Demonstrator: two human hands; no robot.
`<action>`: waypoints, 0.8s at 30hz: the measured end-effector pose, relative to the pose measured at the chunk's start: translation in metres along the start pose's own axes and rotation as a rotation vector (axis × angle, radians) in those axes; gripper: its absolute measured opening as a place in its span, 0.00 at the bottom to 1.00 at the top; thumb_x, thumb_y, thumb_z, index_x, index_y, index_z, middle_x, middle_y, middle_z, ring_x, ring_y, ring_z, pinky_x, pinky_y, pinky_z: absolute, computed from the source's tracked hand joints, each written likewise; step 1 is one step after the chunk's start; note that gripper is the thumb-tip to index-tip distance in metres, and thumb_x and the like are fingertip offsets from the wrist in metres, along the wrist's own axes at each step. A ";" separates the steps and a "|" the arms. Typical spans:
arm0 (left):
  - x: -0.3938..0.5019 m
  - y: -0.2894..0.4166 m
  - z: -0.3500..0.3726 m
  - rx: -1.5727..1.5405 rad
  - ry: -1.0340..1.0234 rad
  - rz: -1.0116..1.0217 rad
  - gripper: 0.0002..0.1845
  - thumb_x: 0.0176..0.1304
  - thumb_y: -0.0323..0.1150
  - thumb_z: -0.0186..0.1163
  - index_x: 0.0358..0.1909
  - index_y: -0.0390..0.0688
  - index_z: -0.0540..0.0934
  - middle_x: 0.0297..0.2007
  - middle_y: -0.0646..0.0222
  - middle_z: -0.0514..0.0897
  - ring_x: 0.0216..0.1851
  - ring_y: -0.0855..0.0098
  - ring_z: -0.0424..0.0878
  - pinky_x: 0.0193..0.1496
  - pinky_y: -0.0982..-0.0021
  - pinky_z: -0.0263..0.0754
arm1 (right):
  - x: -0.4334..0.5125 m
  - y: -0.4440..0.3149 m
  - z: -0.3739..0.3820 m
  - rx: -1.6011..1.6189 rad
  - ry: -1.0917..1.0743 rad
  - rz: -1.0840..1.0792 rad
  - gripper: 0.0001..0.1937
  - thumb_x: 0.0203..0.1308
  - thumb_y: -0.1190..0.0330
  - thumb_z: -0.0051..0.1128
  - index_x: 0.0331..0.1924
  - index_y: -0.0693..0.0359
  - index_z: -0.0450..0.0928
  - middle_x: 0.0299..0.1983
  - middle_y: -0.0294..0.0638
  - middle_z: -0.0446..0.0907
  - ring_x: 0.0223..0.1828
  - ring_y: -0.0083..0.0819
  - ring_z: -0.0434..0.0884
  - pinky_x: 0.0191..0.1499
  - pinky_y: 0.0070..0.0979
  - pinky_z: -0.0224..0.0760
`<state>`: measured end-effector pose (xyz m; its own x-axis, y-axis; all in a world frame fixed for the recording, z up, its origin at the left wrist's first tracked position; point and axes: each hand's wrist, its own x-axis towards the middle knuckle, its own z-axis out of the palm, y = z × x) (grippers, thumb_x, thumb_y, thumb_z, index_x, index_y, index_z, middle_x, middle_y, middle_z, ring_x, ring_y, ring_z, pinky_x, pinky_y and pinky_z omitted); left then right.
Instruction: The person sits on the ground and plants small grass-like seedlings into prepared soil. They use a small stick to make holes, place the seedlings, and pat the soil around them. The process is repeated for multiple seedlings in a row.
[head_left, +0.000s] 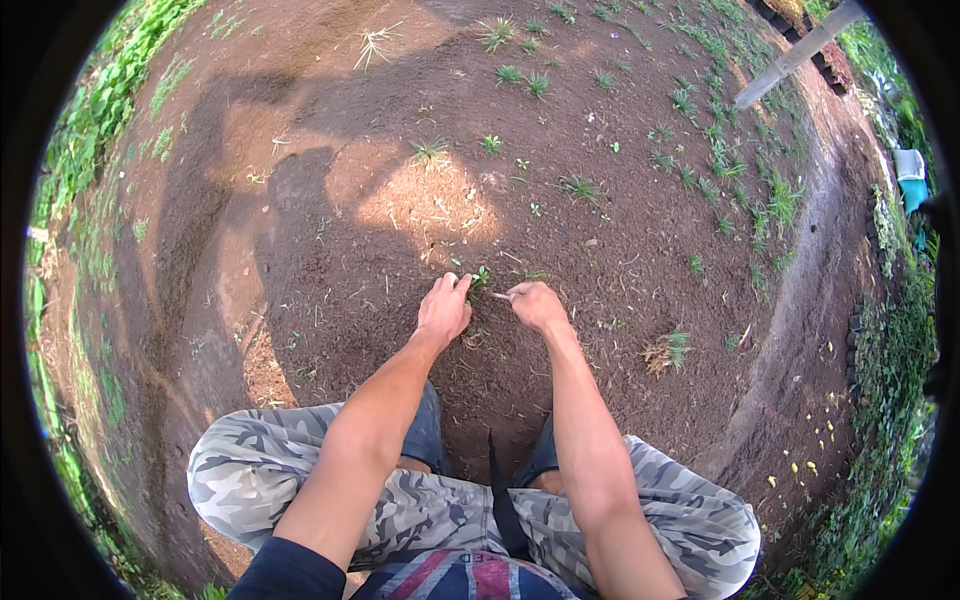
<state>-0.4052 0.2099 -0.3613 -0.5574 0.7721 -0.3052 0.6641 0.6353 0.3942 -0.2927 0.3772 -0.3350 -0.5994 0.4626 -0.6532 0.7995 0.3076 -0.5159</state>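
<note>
My left hand (445, 306) is low over the brown soil, its fingertips at a small green leafy plant (480, 277); whether they grip its leaves or stem is hard to tell. To the right of the plant, my right hand (535, 303) is closed around a thin, pale stick-like tool (500, 295), whose tip points left at the plant's base. Most of the tool is hidden in the fist. Small bits of dry root and straw lie in the soil around both hands.
Grass tufts (577, 189) dot the soil ahead and to the right. An uprooted-looking clump (666, 351) lies right of my right hand. A grey post (799, 54) slants at the upper right. Leafy growth (101, 112) borders the left. My camouflage-clad knees (247, 472) flank the near ground.
</note>
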 end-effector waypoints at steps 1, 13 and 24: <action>0.005 0.002 -0.002 0.029 -0.033 0.000 0.25 0.63 0.29 0.58 0.64 0.43 0.74 0.54 0.58 0.76 0.58 0.56 0.75 0.60 0.56 0.75 | -0.002 0.004 0.003 0.022 0.027 0.012 0.17 0.64 0.62 0.52 0.52 0.52 0.86 0.48 0.50 0.86 0.53 0.46 0.84 0.60 0.35 0.73; 0.029 0.019 0.011 0.487 -0.116 0.166 0.09 0.64 0.28 0.55 0.40 0.36 0.82 0.46 0.53 0.83 0.49 0.55 0.84 0.47 0.59 0.84 | -0.015 0.032 0.040 0.442 0.096 0.079 0.15 0.67 0.61 0.54 0.52 0.52 0.86 0.40 0.49 0.88 0.45 0.40 0.87 0.51 0.34 0.77; 0.042 0.011 -0.001 0.498 -0.263 0.252 0.10 0.64 0.29 0.55 0.42 0.37 0.83 0.45 0.56 0.83 0.51 0.57 0.83 0.55 0.58 0.80 | -0.018 0.039 0.049 0.439 0.070 0.108 0.17 0.68 0.59 0.54 0.55 0.52 0.84 0.41 0.45 0.87 0.46 0.34 0.85 0.53 0.32 0.74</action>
<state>-0.4220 0.2495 -0.3685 -0.2538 0.8377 -0.4836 0.9476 0.3156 0.0494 -0.2527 0.3402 -0.3703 -0.4978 0.5320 -0.6850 0.7563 -0.1204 -0.6431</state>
